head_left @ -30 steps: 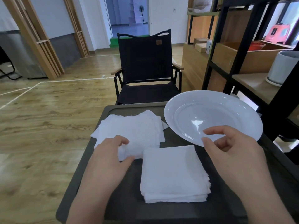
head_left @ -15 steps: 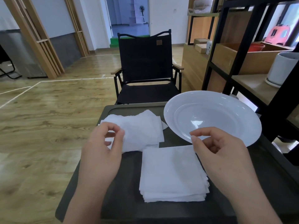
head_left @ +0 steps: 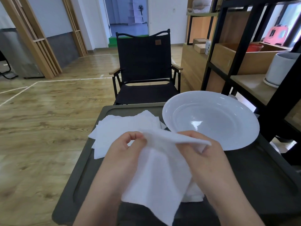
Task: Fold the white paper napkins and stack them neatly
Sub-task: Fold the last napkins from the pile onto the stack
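Since half a second earlier: napkin [head_left: 156,173] lifted off far-left pile [head_left: 120,128] | left hand [head_left: 123,154] and right hand [head_left: 203,157] fingers pinched top edge | advised: match corners before creasing, lay on near stack [head_left: 193,194]

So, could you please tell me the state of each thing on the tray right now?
held napkin: lifted, hanging open, pinched by both hands
left hand: pinching its top edge
right hand: pinching its top edge
loose napkins: unfolded, messy pile
folded stack: mostly hidden
plate: empty, upright
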Demonstrator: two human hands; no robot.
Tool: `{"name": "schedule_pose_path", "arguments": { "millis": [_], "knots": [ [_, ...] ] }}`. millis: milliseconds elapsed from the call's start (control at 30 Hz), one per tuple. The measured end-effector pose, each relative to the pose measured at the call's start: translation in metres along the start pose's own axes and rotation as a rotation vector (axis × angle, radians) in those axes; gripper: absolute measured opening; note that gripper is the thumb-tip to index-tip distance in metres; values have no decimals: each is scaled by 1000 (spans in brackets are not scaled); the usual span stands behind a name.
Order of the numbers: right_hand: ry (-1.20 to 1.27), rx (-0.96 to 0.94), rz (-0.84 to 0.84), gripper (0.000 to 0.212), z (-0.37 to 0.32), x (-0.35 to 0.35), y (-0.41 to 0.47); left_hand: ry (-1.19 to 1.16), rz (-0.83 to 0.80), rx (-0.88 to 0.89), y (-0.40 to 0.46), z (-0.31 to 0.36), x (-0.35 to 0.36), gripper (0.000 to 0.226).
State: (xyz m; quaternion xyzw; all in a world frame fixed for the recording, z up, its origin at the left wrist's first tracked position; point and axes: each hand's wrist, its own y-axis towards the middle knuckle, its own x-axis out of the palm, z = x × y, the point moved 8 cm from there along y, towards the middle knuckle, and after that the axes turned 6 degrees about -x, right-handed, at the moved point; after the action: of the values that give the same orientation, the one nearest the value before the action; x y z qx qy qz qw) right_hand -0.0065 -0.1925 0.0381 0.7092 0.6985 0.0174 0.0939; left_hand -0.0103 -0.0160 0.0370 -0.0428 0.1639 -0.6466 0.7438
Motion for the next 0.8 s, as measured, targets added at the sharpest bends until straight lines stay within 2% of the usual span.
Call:
{"name": "schedule_pose_path", "arguments": {
  "millis": [67,167,267,333,467,600,800],
  "knots": [
    [93,65,75,13,9,-6,0,25,-48,6,-4,4,4,9],
    [114,136,123,24,15,-9,1,-3,-151,60,-9,7,12,38],
    [126,188,117,40,17,-12,1,-74,-145,185,-12,19,6,48],
    [134,187,93,45,13,-14,1,-116,-103,258,-13,25,0,42],
    [130,46,26,57,-5,-18,3,-137,-93,356,-16,33,-2,21],
    [22,-94,-39,43,-13,-19,3,-18,-60,390,-17,32,-1,17],
    [-197,-141,3,28,-5,-20,4,105,71,383,-8,23,-14,22]
  ]
}}
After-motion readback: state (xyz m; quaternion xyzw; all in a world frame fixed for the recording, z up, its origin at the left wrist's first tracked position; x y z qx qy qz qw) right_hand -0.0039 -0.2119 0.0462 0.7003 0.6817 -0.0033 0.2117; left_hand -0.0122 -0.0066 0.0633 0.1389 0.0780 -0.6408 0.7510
